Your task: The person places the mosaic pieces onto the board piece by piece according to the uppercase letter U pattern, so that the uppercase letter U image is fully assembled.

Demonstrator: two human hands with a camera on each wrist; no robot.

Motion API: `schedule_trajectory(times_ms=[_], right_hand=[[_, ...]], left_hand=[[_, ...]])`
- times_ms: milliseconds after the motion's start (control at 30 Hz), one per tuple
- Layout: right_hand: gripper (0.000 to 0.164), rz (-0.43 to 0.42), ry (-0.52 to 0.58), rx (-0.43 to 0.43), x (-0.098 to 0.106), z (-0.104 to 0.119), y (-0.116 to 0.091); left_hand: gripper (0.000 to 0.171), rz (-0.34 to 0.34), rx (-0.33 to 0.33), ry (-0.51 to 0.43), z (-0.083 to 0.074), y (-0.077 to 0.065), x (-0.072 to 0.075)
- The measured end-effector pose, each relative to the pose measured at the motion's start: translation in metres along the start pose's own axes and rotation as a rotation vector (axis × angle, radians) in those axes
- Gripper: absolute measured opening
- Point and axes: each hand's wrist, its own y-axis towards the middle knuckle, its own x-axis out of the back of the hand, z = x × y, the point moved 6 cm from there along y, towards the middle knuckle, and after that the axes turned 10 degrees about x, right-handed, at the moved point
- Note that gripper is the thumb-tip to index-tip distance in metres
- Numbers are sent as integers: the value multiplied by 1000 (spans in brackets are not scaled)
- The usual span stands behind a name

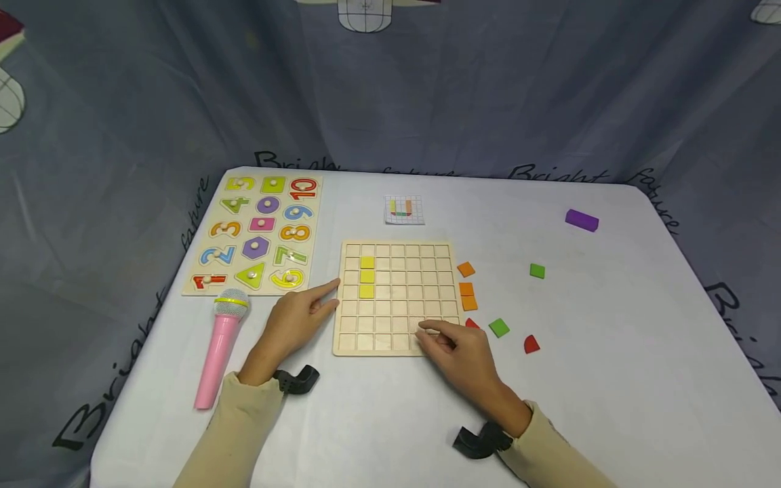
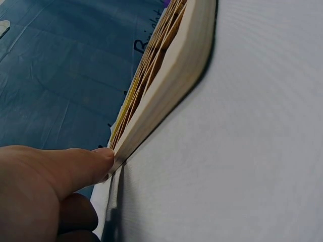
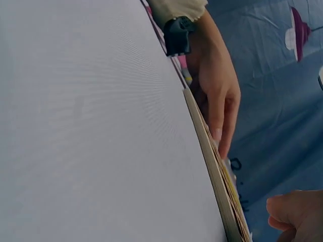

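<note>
A wooden grid board [image 1: 390, 325] lies on the white table, with several yellow squares [image 1: 367, 276] in a column in its left part. At the board's left edge, my left hand [image 1: 293, 322] rests its extended index finger and thumb; the left wrist view shows the thumb [image 2: 83, 164] touching the rim. Above the board's lower right corner is my right hand [image 1: 460, 356], thumb and index finger loosely bent, with no piece visible between them. Just right of the board lie orange squares [image 1: 466, 289], a green square [image 1: 498, 328] and a partly hidden red piece [image 1: 472, 323].
Behind the board is a small pattern card [image 1: 405, 210]. A number and shape puzzle [image 1: 310, 271] and a pink microphone [image 1: 216, 356] lie at left. Farther right are another green square [image 1: 537, 271], a red quarter-round piece [image 1: 531, 344] and a purple block [image 1: 582, 220].
</note>
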Motion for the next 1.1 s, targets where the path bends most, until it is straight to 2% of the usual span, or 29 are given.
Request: schedule_trajectory(times_ms=[400, 600, 867, 1100], right_hand=[[15, -95, -9, -167, 32, -10, -28], [17, -163, -66, -232, 51, -15, -37], [17, -146, -194, -354, 61, -31, -47], [27, -66, -290, -397, 56, -32, -47]], left_hand=[[46, -5, -2, 6, 3, 0, 0], [46, -5, -8, 6, 4, 1, -2], [46, -16, -27, 0, 1, 1, 0], [46, -7, -13, -4, 1, 1, -1]])
